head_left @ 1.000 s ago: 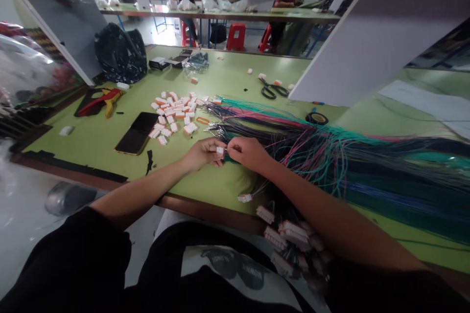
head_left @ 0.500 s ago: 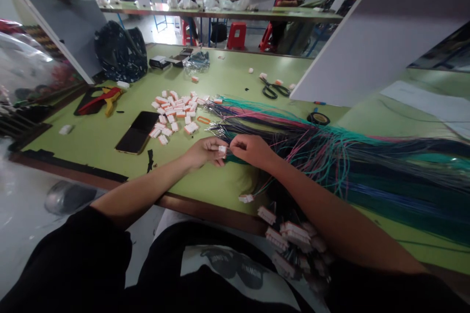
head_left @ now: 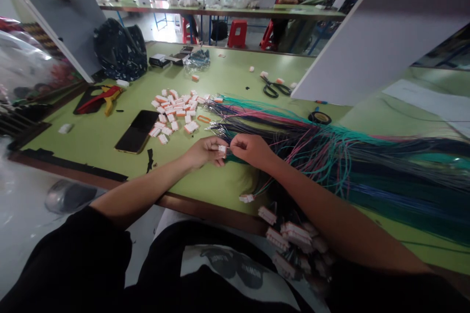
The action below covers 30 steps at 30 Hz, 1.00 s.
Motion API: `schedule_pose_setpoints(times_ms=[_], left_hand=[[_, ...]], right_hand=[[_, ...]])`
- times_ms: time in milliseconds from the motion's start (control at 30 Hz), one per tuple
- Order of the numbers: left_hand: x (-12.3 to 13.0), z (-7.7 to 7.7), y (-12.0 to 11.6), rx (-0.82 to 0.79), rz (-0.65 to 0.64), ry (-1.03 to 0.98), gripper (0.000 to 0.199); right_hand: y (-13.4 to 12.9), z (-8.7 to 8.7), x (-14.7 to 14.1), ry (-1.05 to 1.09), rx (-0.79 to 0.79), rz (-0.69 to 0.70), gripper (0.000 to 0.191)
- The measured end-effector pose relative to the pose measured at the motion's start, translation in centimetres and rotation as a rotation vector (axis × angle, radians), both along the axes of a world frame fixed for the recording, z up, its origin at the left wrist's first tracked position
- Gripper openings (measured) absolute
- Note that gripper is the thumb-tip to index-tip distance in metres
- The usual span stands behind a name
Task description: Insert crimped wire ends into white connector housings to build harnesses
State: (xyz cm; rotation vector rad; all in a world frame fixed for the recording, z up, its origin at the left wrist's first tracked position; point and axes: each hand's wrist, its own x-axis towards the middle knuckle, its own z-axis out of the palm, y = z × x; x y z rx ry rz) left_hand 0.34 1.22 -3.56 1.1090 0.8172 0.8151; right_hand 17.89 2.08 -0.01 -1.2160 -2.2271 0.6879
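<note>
Between the fingers of my left hand is a small white connector housing. My right hand is closed in a pinch just right of it, on a thin wire whose end meets the housing; how far it goes in is too small to tell. Behind my hands lie bundles of loose wires in teal, pink and black, their metal-tipped ends pointing left. A heap of white and orange connector housings is spread left of those ends. Finished-looking wired connectors hang in a cluster at the table's front edge, below my right forearm.
A phone lies left of the heap, with red-and-yellow pliers beyond it. Scissors and a roll of black tape are behind the wires. A white panel stands at the right. People sit or stand at a far table.
Almost nothing differs. Both hands keep the same hold at the same spot, and the view has shifted very slightly.
</note>
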Motion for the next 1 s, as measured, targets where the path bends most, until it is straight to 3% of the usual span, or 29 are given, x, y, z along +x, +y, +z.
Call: schedule_pose_setpoints(times_ms=[200,467,667,733,833,867,1000], left_hand=[[0.3,0.0,-0.6,0.025,0.034,0.068,0.036],[0.5,0.1,-0.5,0.017,0.056,0.081,0.032],[0.5,0.0,-0.8,0.037,0.044,0.117,0.031],[0.5,-0.2,-0.8,0.041,0.034,0.118,0.032],[0.5,-0.4,-0.6,0.044,0.001,0.103,0.033],[0.5,-0.4,-0.6,0.042,-0.012,0.101,0.034],[0.6,-0.5,-0.2,0.02,-0.063,0.105,0.033]], right_hand=[[-0.4,-0.5,-0.4,-0.073,0.059,-0.005,0.012],[0.2,0.3,0.0,-0.082,0.008,0.005,0.013],[-0.7,-0.5,-0.5,-0.14,0.044,-0.01,0.015],[-0.5,0.0,-0.4,-0.168,0.013,0.019,0.015],[1.7,2.3,1.2,-0.221,-0.056,0.111,0.014],[3.1,3.3,2.1,-0.241,-0.062,0.089,0.015],[9.5,6.1,6.8,-0.475,0.158,-0.517,0.029]])
